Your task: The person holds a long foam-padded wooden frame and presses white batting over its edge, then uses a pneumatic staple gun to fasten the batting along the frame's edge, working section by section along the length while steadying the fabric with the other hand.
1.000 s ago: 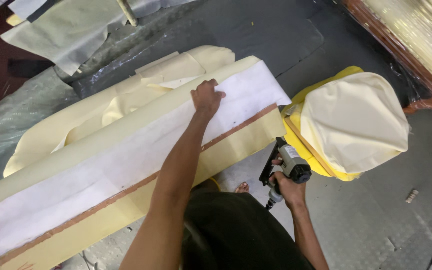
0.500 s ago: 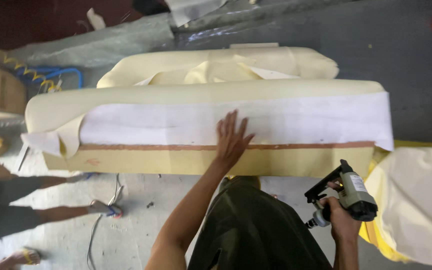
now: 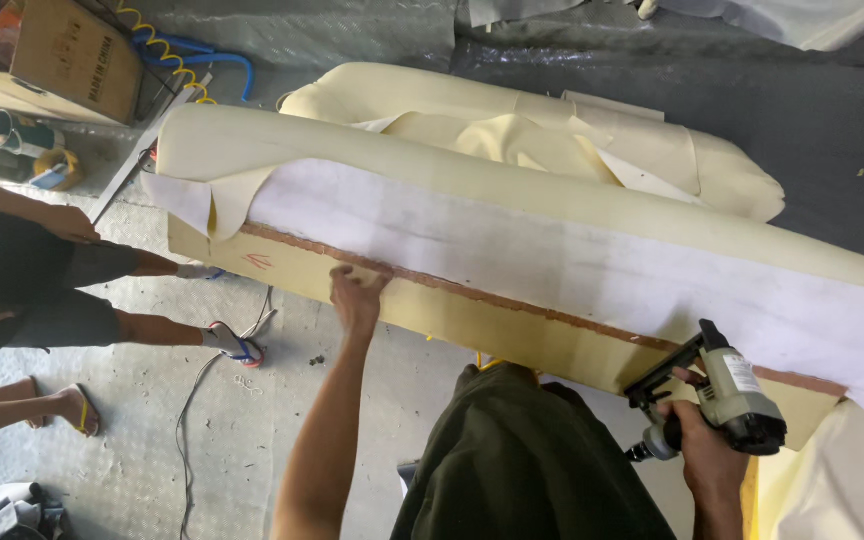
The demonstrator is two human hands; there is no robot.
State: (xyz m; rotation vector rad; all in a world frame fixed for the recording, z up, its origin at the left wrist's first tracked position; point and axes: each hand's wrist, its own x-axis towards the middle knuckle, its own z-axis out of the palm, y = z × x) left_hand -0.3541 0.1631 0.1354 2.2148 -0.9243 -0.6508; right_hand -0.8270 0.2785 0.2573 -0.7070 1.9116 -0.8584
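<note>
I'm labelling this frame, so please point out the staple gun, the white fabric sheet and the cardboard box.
staple gun point(image 3: 734, 392): head view, on its grey-green body.
white fabric sheet point(image 3: 552, 255): head view, on its flat middle.
cardboard box point(image 3: 77, 48): head view, on its brown side.

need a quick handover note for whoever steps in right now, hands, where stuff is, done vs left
Left hand: fingers pressed on the lower edge of the white fabric sheet, where it meets the brown strip on the long foam cushion.
Right hand: gripping the pneumatic staple gun, nose at the cushion's lower face near the right end.
Second foam cushion lies behind. Another person's legs stand to the left.
Done: fabric is draped over the cushion's front face.
Left: the fabric's left corner hangs loose; no staples can be made out.
</note>
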